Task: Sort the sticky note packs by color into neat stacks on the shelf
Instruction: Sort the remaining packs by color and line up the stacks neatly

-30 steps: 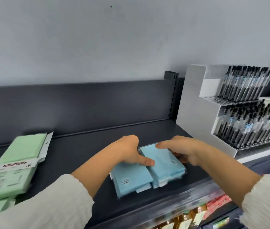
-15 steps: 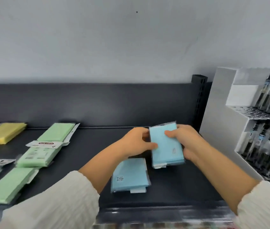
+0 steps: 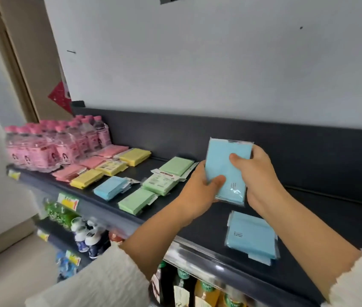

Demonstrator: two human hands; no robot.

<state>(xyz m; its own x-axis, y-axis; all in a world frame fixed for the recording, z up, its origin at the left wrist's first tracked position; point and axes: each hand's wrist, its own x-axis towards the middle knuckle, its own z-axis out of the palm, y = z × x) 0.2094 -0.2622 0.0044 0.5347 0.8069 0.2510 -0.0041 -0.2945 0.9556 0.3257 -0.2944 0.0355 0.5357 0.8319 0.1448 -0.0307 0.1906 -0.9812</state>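
Note:
Both hands hold a small stack of blue sticky note packs [image 3: 224, 167] upright above the dark shelf [image 3: 197, 220]. My left hand [image 3: 200, 191] grips its lower left edge with the thumb on the front. My right hand [image 3: 255, 173] grips its right side, thumb across the face. Another blue stack [image 3: 251, 235] lies flat on the shelf below them, near the front edge. Further left lie a lone blue pack [image 3: 110, 188], green packs [image 3: 164, 180], yellow packs [image 3: 111, 169] and pink packs [image 3: 82, 167].
Pink-capped water bottles [image 3: 58, 145] stand at the shelf's left end. Bottles and drinks fill the lower shelves [image 3: 82, 238] beneath. A dark back panel [image 3: 286, 147] and a white wall rise behind the shelf.
The blue stack has risen higher off the shelf in both hands. My view has swung left, so the pen rack is gone and the pink and yellow packs and bottles show.

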